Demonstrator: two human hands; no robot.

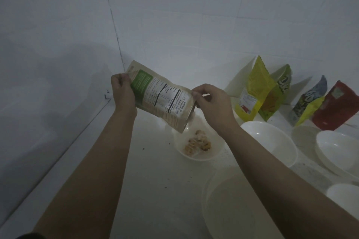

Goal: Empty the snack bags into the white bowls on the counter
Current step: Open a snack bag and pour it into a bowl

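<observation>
1. I am looking down at a dim white worktop [155,190] set in a tiled corner.
2. My left hand [123,91] grips the bottom end of a beige snack bag [161,99], fingers curled round its edge.
3. My right hand [211,101] pinches the bag near its open mouth.
4. I hold the bag tilted, mouth down, just above a small white bowl [196,145].
5. That bowl holds a little heap of pale chips [198,142].
6. To the right, four more bags stand against the wall: a yellow bag [252,91], a green bag [277,95], a blue and yellow bag [308,103] and a red bag [336,106].
7. Other white bowls [272,141] sit on the worktop near those bags and under my right arm.
</observation>
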